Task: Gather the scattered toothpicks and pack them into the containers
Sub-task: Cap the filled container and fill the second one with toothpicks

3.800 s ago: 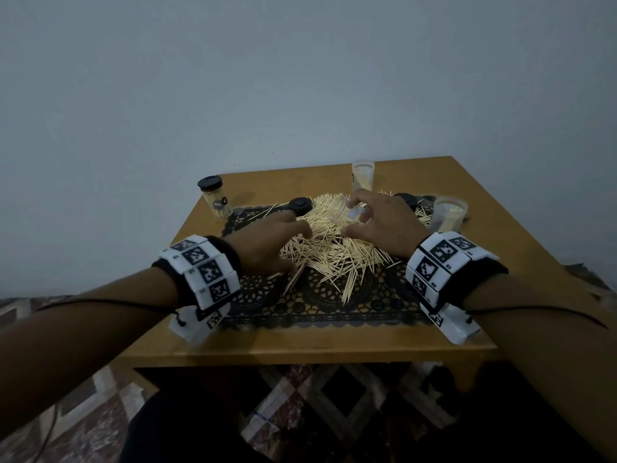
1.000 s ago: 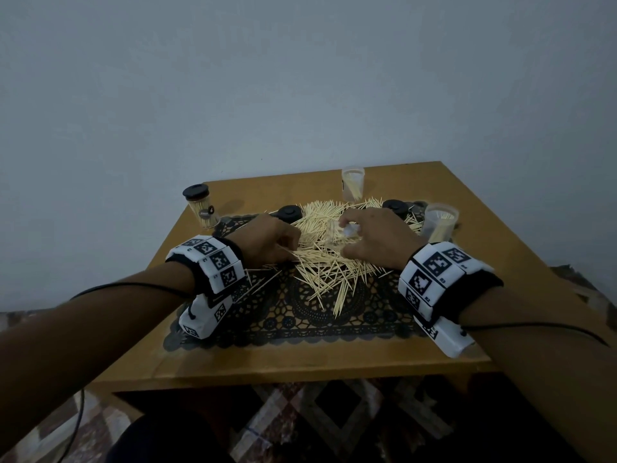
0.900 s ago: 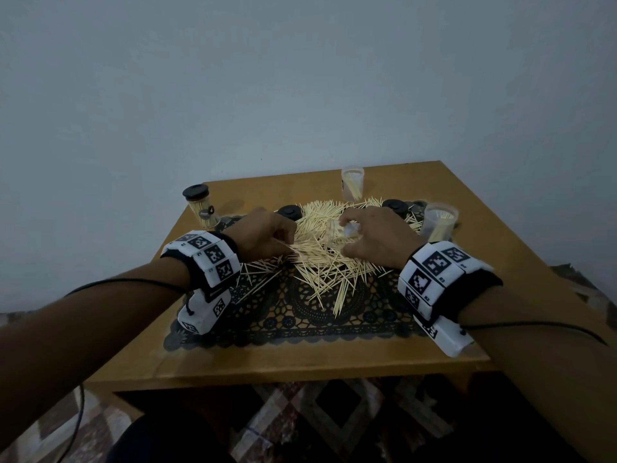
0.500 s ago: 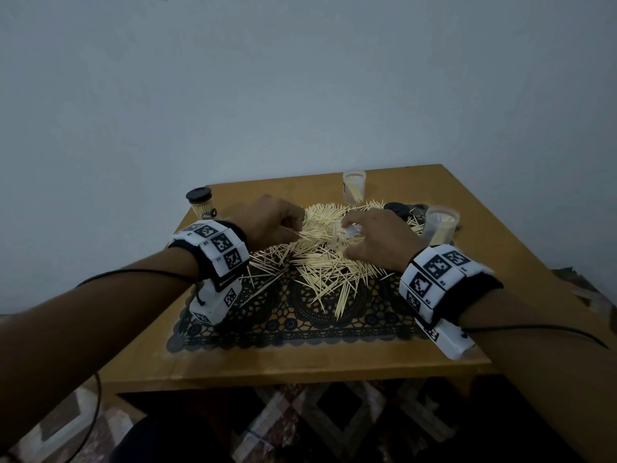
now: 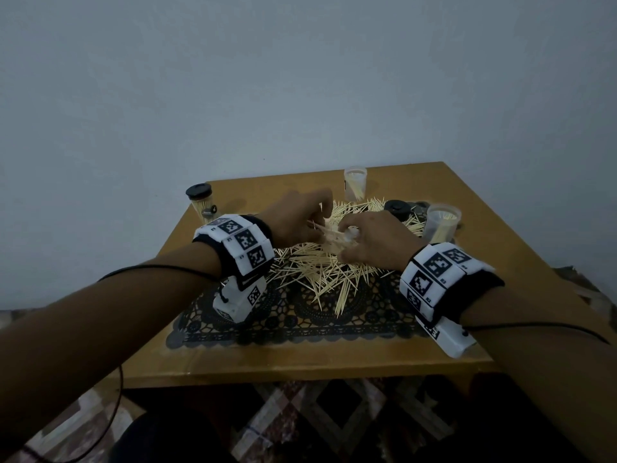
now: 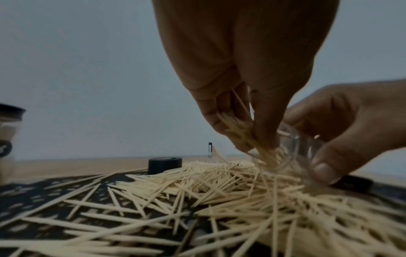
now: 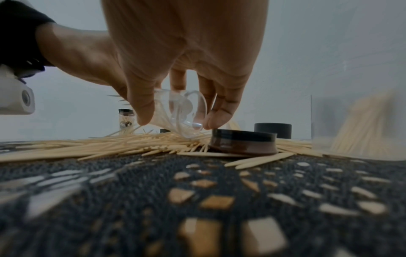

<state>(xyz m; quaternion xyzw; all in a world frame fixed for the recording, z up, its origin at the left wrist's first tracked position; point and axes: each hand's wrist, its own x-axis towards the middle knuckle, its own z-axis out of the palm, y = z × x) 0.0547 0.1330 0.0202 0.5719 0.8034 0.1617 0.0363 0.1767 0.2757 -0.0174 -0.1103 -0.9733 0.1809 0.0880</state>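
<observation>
The left hand (image 6: 239,73) pinches a small bundle (image 6: 248,137) of pale, thin, pointed wooden toothpicks between thumb and fingers (image 6: 261,121), its tips angled down into the mouth of a clear plastic cup (image 6: 287,153). The right hand (image 7: 182,57) grips that cup, thumb on one side and fingers (image 7: 217,118) curled round the other, holding it tilted on its side just above the pile (image 5: 320,265). In the right wrist view the cup's clear wall and round base show between thumb and fingers, with a few sticks inside.

The pile lies loose and crisscrossed on a black lace mat (image 5: 300,315) in the middle of the wooden tabletop (image 5: 300,359), directly beneath both hands, thickest at the centre and thinning to single sticks toward the near edge.

A black lid (image 7: 243,143) rests on sticks just beside the right fingers; a second lid (image 7: 272,133) stands behind it. Another lid (image 6: 164,165) sits at the pile's far edge in the left wrist view. To the right, an open cup (image 5: 442,225) holds leaning toothpicks; a second open cup (image 5: 355,183) stands at the back. A capped jar (image 5: 201,205) of toothpicks stands at the far left of the tabletop. Both wrists wear white marker bands (image 5: 243,245).
</observation>
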